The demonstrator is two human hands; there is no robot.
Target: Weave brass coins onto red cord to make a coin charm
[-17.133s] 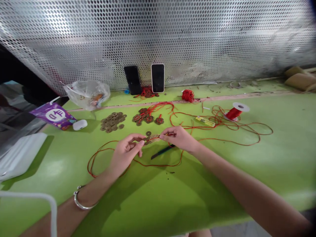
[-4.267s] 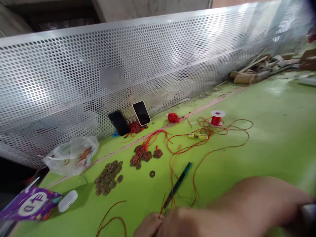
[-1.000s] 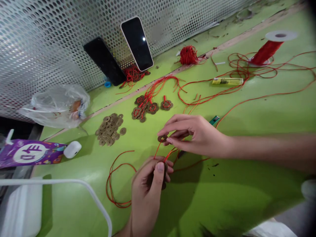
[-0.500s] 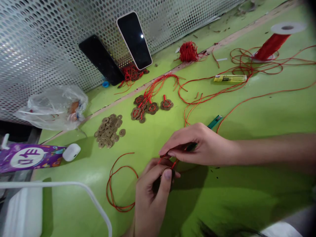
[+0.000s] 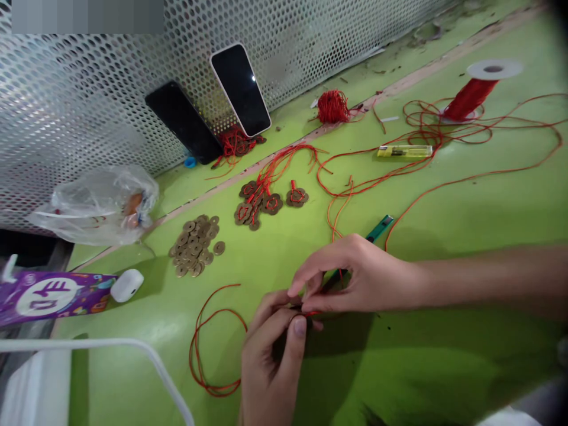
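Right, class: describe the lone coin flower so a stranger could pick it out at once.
Find the white-edged phone standing by the perforated metal panel. In front of it, on the green table, lies a cluster of red-tied coin flowers. Just right of that, apart, is the lone coin flower, with a short red stub instead of the cluster's long trailing cords.

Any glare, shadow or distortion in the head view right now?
Head view: small bright glint on the white-edged phone; head view: dark shadow on the green table below the right hand; head view: red spool looks skewed, perhaps lens distortion.
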